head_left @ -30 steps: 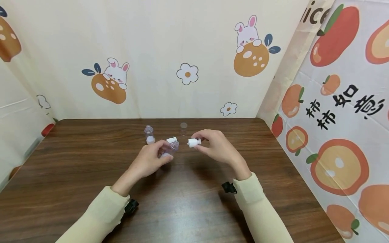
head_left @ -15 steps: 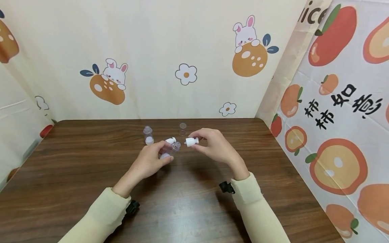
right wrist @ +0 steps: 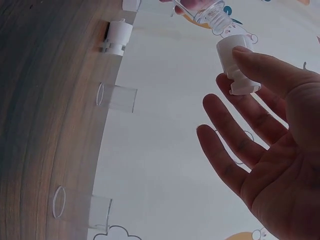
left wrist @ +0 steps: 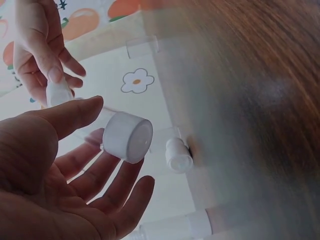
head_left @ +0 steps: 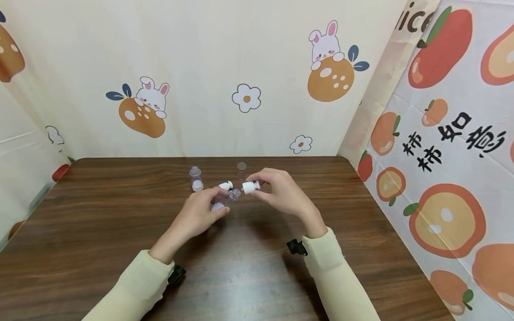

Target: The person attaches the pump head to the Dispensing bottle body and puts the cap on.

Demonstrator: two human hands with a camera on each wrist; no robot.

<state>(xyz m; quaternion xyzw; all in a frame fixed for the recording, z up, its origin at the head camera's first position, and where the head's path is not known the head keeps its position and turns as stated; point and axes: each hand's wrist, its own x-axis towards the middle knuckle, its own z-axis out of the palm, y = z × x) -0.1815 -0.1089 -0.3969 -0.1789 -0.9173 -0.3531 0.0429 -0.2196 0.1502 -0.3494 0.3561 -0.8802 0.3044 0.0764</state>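
Bottle (left wrist: 127, 136) is tilted over the table (head_left: 100, 249), clamped b/w thumb & fingers of my L hand (head_left: 198, 210), neck (right wrist: 216, 18) near the cap (right wrist: 233, 52) pinched in my R hand (head_left: 287, 191), prob. so the ends face each other.

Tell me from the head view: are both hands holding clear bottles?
No: the left hand holds a clear bottle, but the right hand pinches a white cap.
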